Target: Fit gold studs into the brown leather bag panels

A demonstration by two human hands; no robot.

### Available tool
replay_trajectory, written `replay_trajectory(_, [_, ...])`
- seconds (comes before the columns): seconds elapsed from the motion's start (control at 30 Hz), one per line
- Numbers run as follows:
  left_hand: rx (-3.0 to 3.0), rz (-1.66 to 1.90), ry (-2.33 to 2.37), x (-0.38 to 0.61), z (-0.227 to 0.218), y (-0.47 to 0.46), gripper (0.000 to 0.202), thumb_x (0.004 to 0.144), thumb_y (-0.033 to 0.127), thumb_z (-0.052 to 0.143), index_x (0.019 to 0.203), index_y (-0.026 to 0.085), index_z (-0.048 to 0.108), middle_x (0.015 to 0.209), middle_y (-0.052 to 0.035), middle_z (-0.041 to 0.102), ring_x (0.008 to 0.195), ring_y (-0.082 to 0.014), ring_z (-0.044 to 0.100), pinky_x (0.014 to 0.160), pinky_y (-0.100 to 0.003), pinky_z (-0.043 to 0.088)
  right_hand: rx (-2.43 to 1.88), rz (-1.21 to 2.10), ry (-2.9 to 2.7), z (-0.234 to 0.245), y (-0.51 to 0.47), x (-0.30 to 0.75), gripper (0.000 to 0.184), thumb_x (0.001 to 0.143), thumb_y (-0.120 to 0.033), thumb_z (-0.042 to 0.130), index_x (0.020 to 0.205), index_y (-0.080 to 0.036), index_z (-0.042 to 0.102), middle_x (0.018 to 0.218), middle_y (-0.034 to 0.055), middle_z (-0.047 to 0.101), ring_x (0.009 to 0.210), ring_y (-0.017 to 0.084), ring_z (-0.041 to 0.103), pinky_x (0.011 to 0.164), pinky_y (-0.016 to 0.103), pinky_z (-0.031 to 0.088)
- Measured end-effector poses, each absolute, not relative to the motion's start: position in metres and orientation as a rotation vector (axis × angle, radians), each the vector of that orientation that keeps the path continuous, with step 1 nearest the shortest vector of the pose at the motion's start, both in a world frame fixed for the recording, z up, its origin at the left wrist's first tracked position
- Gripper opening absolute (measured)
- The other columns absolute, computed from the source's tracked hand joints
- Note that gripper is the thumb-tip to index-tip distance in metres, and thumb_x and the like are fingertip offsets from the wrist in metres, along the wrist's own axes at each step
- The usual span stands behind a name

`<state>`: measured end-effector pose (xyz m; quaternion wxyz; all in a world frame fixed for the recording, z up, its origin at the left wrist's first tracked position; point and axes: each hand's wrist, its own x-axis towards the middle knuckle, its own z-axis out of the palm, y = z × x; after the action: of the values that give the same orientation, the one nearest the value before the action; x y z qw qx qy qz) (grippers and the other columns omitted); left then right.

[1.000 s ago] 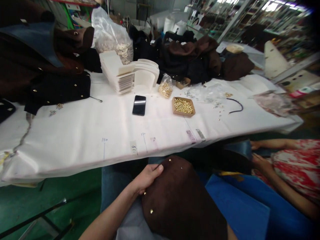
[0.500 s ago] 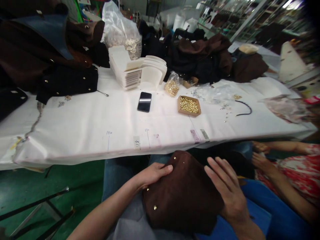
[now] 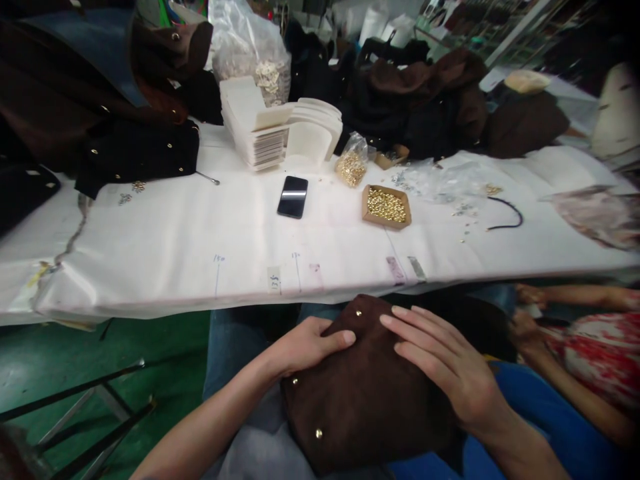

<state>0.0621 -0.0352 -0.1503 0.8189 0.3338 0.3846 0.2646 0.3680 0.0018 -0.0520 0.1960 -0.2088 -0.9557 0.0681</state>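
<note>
A dark brown fabric bag (image 3: 370,393), boxy and dotted with small gold studs, rests on my lap below the table edge. My left hand (image 3: 313,347) grips its upper left edge, thumb on top and the other fingers hidden beneath. Across the upper right face lies my right hand (image 3: 445,360), fingers stretched out and touching the cloth, holding nothing. Three gold studs show at the bag's left and top corners.
On the white-covered table (image 3: 165,253) are a phone (image 3: 293,197), a cardboard box of gold studs (image 3: 386,207), a small bag of studs (image 3: 351,167) and stacked white pieces (image 3: 267,143). Dark fabric pieces (image 3: 150,150) lie left. A co-worker's hands (image 3: 530,320) are at right.
My right hand has come down from beside the bag's right edge and moved left onto its upper face. My left hand keeps its grip. The view has shifted slightly.
</note>
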Motion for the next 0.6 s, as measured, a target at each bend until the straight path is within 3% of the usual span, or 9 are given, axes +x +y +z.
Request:
replay_trajectory(0.07, [0.702,0.567,0.801,0.062,-0.147,-0.035,0.08,0.089,0.086,0.088,0.124,0.015,0.09,0.113,-0.0128,0.088,0.086,-0.0244,0.074,0.078,-0.033,0.051,-0.554,0.198,-2.637,-0.053,-0.001,0.369,0.03,0.116,-0.002,0.048,0.13,-0.011,0.073,0.166,0.0171,0.068,0.165,0.035,0.058,0.142,0.058,0.045])
replay_trajectory(0.2, [0.662,0.553,0.764,0.063,-0.146,-0.035,0.077,0.088,0.084,0.091,0.123,0.014,0.09,0.113,-0.013,0.087,0.086,-0.0229,0.074,0.08,-0.033,0.051,-0.621,0.201,-2.631,-0.052,-0.009,0.372,0.041,0.116,0.0,0.049,0.147,-0.011,0.072,0.156,0.0148,0.074,0.162,0.032,0.061,0.14,0.055,0.049])
replay_trajectory(0.4, [0.555,0.509,0.732,0.062,-0.161,-0.042,0.079,0.088,0.083,0.091,0.127,0.014,0.089,0.115,-0.0152,0.088,0.087,-0.0219,0.076,0.083,-0.033,0.055,-0.65,0.356,-2.747,-0.046,-0.008,0.377,0.044,0.12,-0.007,0.047,0.156,-0.013,0.071,0.166,0.0158,0.068,0.167,0.031,0.056,0.14,0.055,0.052])
replay_trajectory(0.6, [0.481,0.512,0.719,0.064,-0.163,-0.046,0.081,0.085,0.083,0.094,0.125,0.013,0.089,0.116,-0.0165,0.088,0.089,-0.0247,0.078,0.084,-0.034,0.057,-0.679,0.334,-2.651,-0.049,-0.015,0.384,0.047,0.115,-0.002,0.048,0.157,-0.013,0.068,0.165,0.0166,0.069,0.163,0.032,0.061,0.133,0.053,0.061])
